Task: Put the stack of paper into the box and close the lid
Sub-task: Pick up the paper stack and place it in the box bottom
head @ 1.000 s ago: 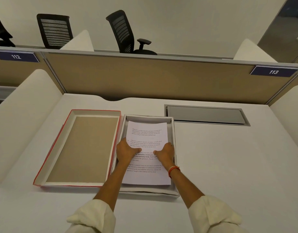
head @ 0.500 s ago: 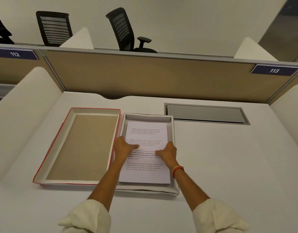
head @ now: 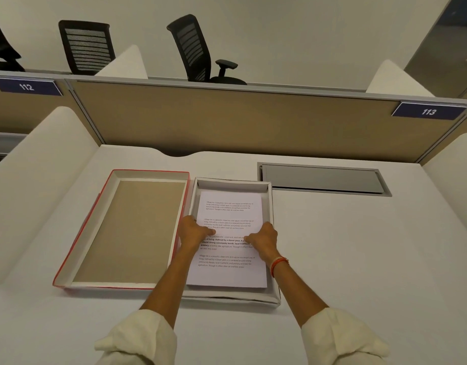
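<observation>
The stack of paper (head: pixel 228 241) lies inside the box (head: pixel 271 204), a shallow white tray on the white worktop (head: pixel 359 246). Its printed top sheet faces up and its near edge sits close to the box's near wall. The left hand (head: pixel 194 233) and right hand (head: pixel 262 239) rest on the stack's two long sides about halfway along, thumbs laid on the top sheet and fingers curled down over the edges. Whether those fingers are pinching the stack or only steadying it cannot be told from here.

The stack looks thin and light, so it should bend easily and sag in the middle if taken by one end. The loose sheets will probably slide over one another (nothing seems to bind them), so holding both long edges at once, as now, is the sensible grip. Any squaring up is best done by nudging the edges, not by dragging the top sheet.

The lid (head: pixel 121 230) lies open side up just left of the box, touching or nearly touching it, red outside and brown board inside. It looks stiff but light, with thin walls that could buckle under a hard squeeze. I would take it by both long sides, turn it over and lower it level onto the box.
</observation>
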Demonstrator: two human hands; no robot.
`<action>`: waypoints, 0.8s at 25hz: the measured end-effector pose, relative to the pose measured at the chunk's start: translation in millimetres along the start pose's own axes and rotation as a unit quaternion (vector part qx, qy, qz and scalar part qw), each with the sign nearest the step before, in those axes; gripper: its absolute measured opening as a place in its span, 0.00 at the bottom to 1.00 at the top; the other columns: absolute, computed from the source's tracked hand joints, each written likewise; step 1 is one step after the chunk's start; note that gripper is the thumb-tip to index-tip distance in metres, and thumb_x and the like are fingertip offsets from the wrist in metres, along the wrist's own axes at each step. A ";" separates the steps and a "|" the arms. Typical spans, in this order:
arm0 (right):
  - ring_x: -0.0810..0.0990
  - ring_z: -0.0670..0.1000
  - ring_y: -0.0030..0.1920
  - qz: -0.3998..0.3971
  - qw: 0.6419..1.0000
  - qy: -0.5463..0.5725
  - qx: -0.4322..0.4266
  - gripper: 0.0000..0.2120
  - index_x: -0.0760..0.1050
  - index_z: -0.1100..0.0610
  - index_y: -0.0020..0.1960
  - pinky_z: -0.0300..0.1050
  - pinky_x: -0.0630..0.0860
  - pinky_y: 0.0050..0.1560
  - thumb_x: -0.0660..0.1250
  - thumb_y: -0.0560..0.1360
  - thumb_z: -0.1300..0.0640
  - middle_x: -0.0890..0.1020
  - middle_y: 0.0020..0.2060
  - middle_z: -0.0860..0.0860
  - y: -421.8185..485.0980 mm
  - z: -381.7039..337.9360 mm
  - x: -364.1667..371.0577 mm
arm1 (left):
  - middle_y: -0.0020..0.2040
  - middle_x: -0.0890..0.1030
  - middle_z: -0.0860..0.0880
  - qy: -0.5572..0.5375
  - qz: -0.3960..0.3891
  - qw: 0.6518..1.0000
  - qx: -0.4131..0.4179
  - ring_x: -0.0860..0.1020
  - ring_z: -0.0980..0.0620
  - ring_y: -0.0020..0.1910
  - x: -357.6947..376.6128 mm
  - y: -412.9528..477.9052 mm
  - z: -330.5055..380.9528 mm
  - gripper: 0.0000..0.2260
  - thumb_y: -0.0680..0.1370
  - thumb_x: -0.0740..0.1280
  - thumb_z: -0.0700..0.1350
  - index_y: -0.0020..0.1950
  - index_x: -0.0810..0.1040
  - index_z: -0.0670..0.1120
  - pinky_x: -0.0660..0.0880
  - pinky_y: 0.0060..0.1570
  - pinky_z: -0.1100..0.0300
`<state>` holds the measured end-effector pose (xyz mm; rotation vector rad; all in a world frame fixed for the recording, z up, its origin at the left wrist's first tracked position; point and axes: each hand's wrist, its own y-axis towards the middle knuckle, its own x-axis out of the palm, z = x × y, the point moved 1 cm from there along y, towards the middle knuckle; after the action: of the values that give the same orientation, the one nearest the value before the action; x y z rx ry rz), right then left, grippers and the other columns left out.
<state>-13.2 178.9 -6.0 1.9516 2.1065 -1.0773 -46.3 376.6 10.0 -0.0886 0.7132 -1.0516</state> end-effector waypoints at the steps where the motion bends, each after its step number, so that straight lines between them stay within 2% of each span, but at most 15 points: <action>1: 0.72 0.41 0.32 -0.002 1.000 0.000 -0.001 0.19 0.67 0.51 0.37 0.30 0.68 0.27 0.76 0.69 0.66 0.82 0.54 0.59 -0.6 -0.5 0.0 | 0.53 0.83 0.38 0.004 0.001 1.000 0.001 0.81 0.45 0.42 -0.7 -1.2 0.8 0.17 0.63 0.81 0.37 0.38 0.73 0.45 0.78 0.35 0.57; 3: 0.72 0.42 0.33 -0.005 1.000 -0.007 -0.002 0.20 0.65 0.50 0.37 0.30 0.68 0.27 0.76 0.69 0.65 0.81 0.54 0.58 -1.4 -1.1 -0.6 | 0.53 0.83 0.38 0.019 -0.009 1.000 0.004 0.80 0.46 0.40 -1.9 -2.2 2.7 0.18 0.63 0.81 0.38 0.36 0.71 0.46 0.75 0.32 0.60; 5: 0.75 0.45 0.37 -0.009 1.000 -0.018 -0.008 0.16 0.68 0.53 0.43 0.30 0.68 0.28 0.76 0.70 0.64 0.81 0.55 0.58 -1.1 -0.6 -1.8 | 0.53 0.83 0.38 0.072 -0.035 0.997 0.014 0.82 0.43 0.45 -4.3 -4.4 6.0 0.17 0.64 0.81 0.40 0.40 0.72 0.43 0.75 0.34 0.60; 7: 0.78 0.50 0.43 -0.011 0.999 -0.035 -0.021 0.15 0.70 0.57 0.48 0.32 0.71 0.31 0.75 0.70 0.63 0.81 0.55 0.59 0.3 -1.7 -3.6 | 0.55 0.83 0.39 0.132 -0.051 0.989 0.043 0.82 0.44 0.47 -6.4 -7.9 10.5 0.18 0.67 0.80 0.42 0.45 0.72 0.43 0.72 0.32 0.64; 9: 0.80 0.52 0.45 -0.003 0.998 -0.056 -0.039 0.13 0.74 0.61 0.52 0.34 0.74 0.33 0.75 0.71 0.61 0.82 0.55 0.60 3.6 -10.1 -7.4 | 0.57 0.83 0.41 0.115 -0.047 0.990 0.070 0.80 0.48 0.45 -10.4 -16.7 16.8 0.16 0.69 0.78 0.45 0.49 0.74 0.45 0.72 0.33 0.66; 10: 0.81 0.52 0.46 0.004 0.997 -0.063 -0.051 0.15 0.74 0.62 0.54 0.35 0.74 0.33 0.74 0.72 0.60 0.82 0.55 0.60 6.7 -16.6 -9.9 | 0.60 0.82 0.41 0.078 -0.048 0.993 0.069 0.81 0.48 0.48 -13.6 -23.7 18.5 0.18 0.69 0.78 0.46 0.53 0.76 0.44 0.75 0.39 0.65; 11: 0.81 0.53 0.48 0.010 0.995 -0.067 -0.070 0.17 0.73 0.63 0.57 0.35 0.75 0.36 0.74 0.72 0.59 0.81 0.56 0.59 10.6 -24.6 -12.9 | 0.62 0.81 0.42 0.032 -0.059 0.997 0.046 0.81 0.46 0.53 -16.8 -31.9 18.8 0.24 0.69 0.78 0.47 0.61 0.76 0.40 0.76 0.48 0.62; 12: 0.81 0.54 0.52 0.009 0.993 -0.068 -0.094 0.20 0.72 0.63 0.61 0.37 0.76 0.41 0.73 0.73 0.58 0.80 0.59 0.59 15.5 -33.9 -15.8 | 0.61 0.81 0.42 -0.027 -0.082 0.996 0.006 0.81 0.46 0.56 -19.1 -41.6 17.6 0.30 0.69 0.78 0.48 0.66 0.73 0.37 0.76 0.55 0.58; 13: 0.80 0.56 0.58 0.004 0.990 -0.069 -0.120 0.24 0.71 0.63 0.65 0.40 0.76 0.48 0.73 0.73 0.57 0.79 0.62 0.58 21.5 -43.8 -18.7 | 0.57 0.83 0.42 -0.090 -0.120 0.988 -0.043 0.82 0.46 0.54 -21.0 -52.0 15.7 0.32 0.69 0.78 0.47 0.67 0.72 0.34 0.76 0.59 0.56; 14: 0.78 0.57 0.62 -0.006 0.986 -0.076 -0.147 0.26 0.70 0.63 0.68 0.43 0.75 0.55 0.73 0.74 0.56 0.78 0.64 0.58 28.1 -53.5 -21.0 | 0.53 0.84 0.41 -0.161 -0.163 0.968 -0.102 0.83 0.46 0.50 -22.5 -61.9 13.3 0.30 0.70 0.77 0.45 0.66 0.73 0.32 0.78 0.60 0.54; 17: 0.75 0.57 0.66 -0.040 0.968 -0.129 -0.213 0.24 0.71 0.62 0.69 0.46 0.72 0.64 0.71 0.75 0.56 0.77 0.66 0.57 47.4 -76.0 -25.6 | 0.62 0.76 0.32 -0.356 -0.241 0.858 -0.282 0.82 0.35 0.55 -20.9 -92.5 4.5 0.22 0.72 0.74 0.35 0.63 0.73 0.34 0.82 0.52 0.44; 20: 0.73 0.57 0.68 -0.089 0.950 -0.183 -0.237 0.22 0.71 0.61 0.69 0.50 0.71 0.68 0.68 0.78 0.56 0.76 0.67 0.57 66.5 -91.4 -22.7 | 0.66 0.70 0.31 -0.427 -0.262 0.793 -0.346 0.77 0.27 0.59 -10.1 -111.5 -10.3 0.24 0.70 0.75 0.32 0.64 0.73 0.43 0.77 0.57 0.35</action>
<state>87.0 204.4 45.0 1.2593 2.1056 -0.7776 -140.1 330.2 50.9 -1.3884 0.1824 -1.0661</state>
